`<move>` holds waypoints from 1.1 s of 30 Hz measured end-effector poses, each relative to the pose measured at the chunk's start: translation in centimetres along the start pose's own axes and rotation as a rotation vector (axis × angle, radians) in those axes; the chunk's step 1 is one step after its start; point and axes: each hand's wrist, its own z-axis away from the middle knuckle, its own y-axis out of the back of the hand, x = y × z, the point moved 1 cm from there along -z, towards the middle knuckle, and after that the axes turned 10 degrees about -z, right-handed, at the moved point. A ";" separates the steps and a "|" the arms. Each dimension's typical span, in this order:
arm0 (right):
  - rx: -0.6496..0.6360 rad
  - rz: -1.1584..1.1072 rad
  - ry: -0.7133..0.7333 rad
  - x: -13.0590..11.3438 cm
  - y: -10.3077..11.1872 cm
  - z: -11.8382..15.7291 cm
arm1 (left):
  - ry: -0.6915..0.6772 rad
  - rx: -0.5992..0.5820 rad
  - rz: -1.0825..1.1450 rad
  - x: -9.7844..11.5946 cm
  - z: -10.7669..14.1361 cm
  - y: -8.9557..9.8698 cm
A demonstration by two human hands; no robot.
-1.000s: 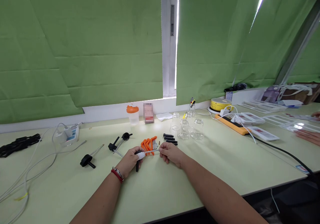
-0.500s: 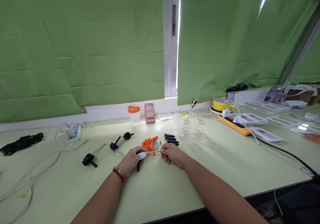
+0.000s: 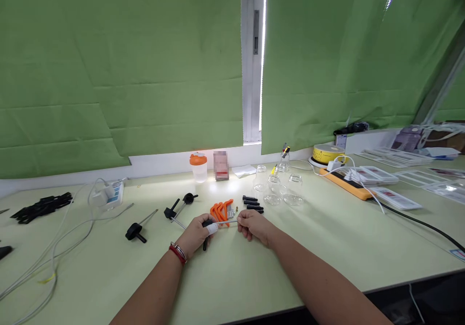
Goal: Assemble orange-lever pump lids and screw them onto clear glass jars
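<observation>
My left hand (image 3: 198, 234), with a white wrap on the thumb, is closed round the black end of a metal rod with a black handle (image 3: 225, 222). At the rod's other end, my right hand (image 3: 254, 225) pinches the tip, its fingers hiding what else may be there. Just beyond the rod lie several orange hooked pieces (image 3: 219, 211), small metal pins (image 3: 230, 212) and several black ribbed pieces (image 3: 250, 200). Left of my hands rest similar black-handled rods: one round-headed (image 3: 134, 231), one angular (image 3: 169, 212) and one farther back (image 3: 188, 198).
Clear glass cups (image 3: 293, 192) stand right of centre, near an orange-lidded cup (image 3: 198, 167) and a small box (image 3: 221, 165). White cables (image 3: 54, 262) and a black cable bundle (image 3: 42, 208) occupy the left side. An orange power strip (image 3: 347, 185) sits at right.
The whole view has shifted slightly, so things appear a little farther right. Both hands keep nearly the same hold on the rod.
</observation>
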 end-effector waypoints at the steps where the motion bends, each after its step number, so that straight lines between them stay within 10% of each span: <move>1: 0.006 -0.003 0.004 0.0 0.0 0.0 | -0.012 0.012 -0.033 0.1 0.1 -0.1; 7: 0.033 -0.039 -0.001 0.0 -0.1 -0.2 | -0.115 0.355 -0.302 0.8 0.7 3.3; 11: 0.034 -0.036 -0.008 -0.2 -0.2 0.0 | 0.056 1.062 -0.665 -0.3 1.9 9.5; 13: 0.040 -0.031 -0.009 -0.4 -0.3 0.2 | 0.185 1.206 -0.884 -1.3 2.4 11.9; 21: 0.052 -0.023 -0.015 -0.6 -0.4 0.5 | 0.609 0.836 -1.069 -5.1 1.7 14.2; 33: 0.084 0.057 -0.001 -0.3 -0.3 0.4 | 0.602 0.852 -1.094 -4.7 1.8 13.7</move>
